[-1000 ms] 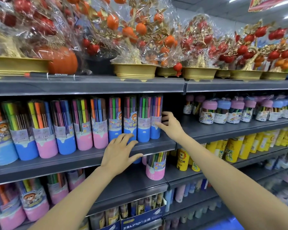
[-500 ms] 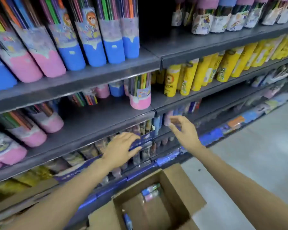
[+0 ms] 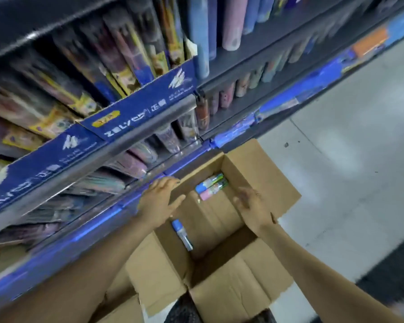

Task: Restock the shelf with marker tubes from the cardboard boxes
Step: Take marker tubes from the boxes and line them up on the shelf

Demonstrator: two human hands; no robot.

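Both hands hang over the open brown cardboard box (image 3: 219, 220) on the grey floor (image 3: 348, 159), just in front of the dark metal shelf unit (image 3: 243, 57) with blue edge strips. Neither holds anything. The left hand (image 3: 160, 201) has straight, spread fingers, released, above the box's left wall. The right hand (image 3: 254, 203) is blurred by motion; its fingers look loose and open, above the right side of the opening.

Task items in the box: a pair of marker tubes with blue and pink bases (image 3: 211, 186) lies side by side at the far end of the box floor, between the two hands and lower than both. A single clear tube with a blue cap (image 3: 182, 234) lies along the left wall at the near end, just below the left wrist. No hand touches any tube.

Risks, as a judgement:
- The box is deep and nearly empty, so the reach goes well down; a forearm could catch a raised flap and drag or tip the box.
- The tubes are smooth and round and lie loose; a one-finger nudge would probably roll them away instead of lifting them.
- Taking the far pair in one hand could let one slip out, since they are not bound together as far as can be seen.
- The single tube sits tight against the wall, so fingers may not get round it cleanly.
- The lower shelves look crowded; a hasty lift past them could knock stock off.
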